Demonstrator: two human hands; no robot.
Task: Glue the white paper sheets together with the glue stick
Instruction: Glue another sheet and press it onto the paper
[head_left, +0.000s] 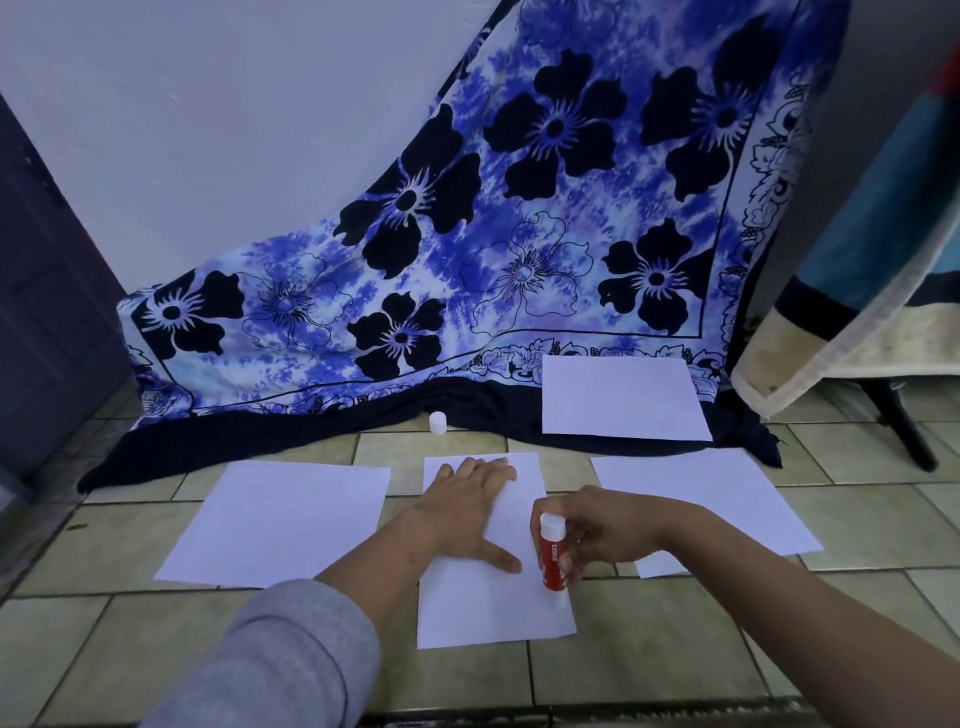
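Several white paper sheets lie on the tiled floor. My left hand (470, 512) presses flat, fingers spread, on the middle sheet (493, 608). My right hand (597, 535) grips a red glue stick (551, 553), held upright with its lower end down on the right edge of that sheet. Another sheet (280, 519) lies to the left, one (727, 499) to the right, partly under my right arm, and one (621, 397) farther back on the cloth. The glue stick's white cap (438, 422) stands at the cloth's edge.
A blue flowered cloth (519, 234) hangs down the wall and spreads onto the floor behind the sheets. A dark door (47, 312) is at the left. A covered piece of furniture with a black leg (904, 431) stands at the right.
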